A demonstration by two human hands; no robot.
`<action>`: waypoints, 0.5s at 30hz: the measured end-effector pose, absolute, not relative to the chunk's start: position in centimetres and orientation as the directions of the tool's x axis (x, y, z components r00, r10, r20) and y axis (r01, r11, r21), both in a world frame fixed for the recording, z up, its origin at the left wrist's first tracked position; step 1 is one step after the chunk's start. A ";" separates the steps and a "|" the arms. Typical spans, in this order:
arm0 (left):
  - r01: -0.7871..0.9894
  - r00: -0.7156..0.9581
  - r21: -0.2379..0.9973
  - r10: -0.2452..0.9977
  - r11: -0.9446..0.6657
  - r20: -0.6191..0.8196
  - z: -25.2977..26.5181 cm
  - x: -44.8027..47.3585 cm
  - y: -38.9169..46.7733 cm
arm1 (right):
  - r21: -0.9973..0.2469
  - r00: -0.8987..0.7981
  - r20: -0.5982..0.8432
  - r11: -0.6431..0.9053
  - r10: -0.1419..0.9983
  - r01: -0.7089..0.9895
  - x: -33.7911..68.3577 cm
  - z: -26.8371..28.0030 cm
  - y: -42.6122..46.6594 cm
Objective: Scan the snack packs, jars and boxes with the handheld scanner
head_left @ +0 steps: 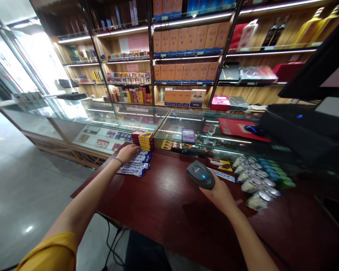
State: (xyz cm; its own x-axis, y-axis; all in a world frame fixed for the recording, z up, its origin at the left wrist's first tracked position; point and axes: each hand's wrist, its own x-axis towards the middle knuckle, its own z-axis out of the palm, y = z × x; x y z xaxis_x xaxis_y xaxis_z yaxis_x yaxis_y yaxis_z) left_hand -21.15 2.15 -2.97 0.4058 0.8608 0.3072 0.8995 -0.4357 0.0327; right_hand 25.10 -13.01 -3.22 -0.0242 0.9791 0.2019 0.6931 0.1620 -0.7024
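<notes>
My right hand (219, 194) is wrapped round a dark barcode scanner (201, 174) with a lit blue light, held above the brown desk. My left hand (127, 153) reaches to the desk's far left corner, fingers stretched out over blue-and-silver packets (134, 168) that lie overlapping in a row. Its fingertips are at the near side of a neat stack of red-and-yellow packets (143, 140); whether they touch it I cannot tell. To the right of the scanner lie one red-and-yellow packet (219, 164) and one blue-and-white packet (224, 175).
Several small silver-lidded jars (255, 180) stand in rows at the right, beside blue and green items (277, 171). Behind the desk runs a glass display counter (124, 113). A dark monitor (316, 64) and a red mat (234, 127) with a mouse (252, 129) are at right.
</notes>
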 end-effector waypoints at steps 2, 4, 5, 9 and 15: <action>0.899 0.399 0.025 0.840 -0.438 0.367 -3.0 -19.7 1.6 | -0.727 -0.018 0.203 0.163 0.979 0.667 25.3 -2.8 -13.1; 0.887 0.407 0.023 0.805 -0.461 0.432 -3.0 -17.5 0.9 | -0.744 -0.005 0.218 0.169 0.976 0.647 25.5 -2.4 -13.2; 0.876 0.420 0.021 0.784 -0.481 0.456 -3.0 -16.2 0.5 | -0.749 0.003 0.230 0.175 0.973 0.639 25.7 -2.2 -13.3; 0.817 0.494 0.019 0.718 -0.576 0.490 -3.2 -10.5 -0.7 | -0.761 0.022 0.264 0.194 0.964 0.620 26.7 -2.0 -13.2; 0.705 0.600 0.068 0.645 -0.706 0.473 -5.2 -1.6 -1.8 | -0.760 0.118 0.325 0.185 0.938 0.623 29.3 -1.3 -13.2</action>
State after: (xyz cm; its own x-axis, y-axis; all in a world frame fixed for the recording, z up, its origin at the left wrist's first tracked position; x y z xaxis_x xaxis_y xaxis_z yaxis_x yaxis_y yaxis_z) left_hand -1.63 -1.84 -5.16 0.6002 0.6453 0.4727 0.7051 -0.7059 0.0683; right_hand 29.25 -13.18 -1.33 0.1178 0.9383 0.3250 0.6232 0.1849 -0.7598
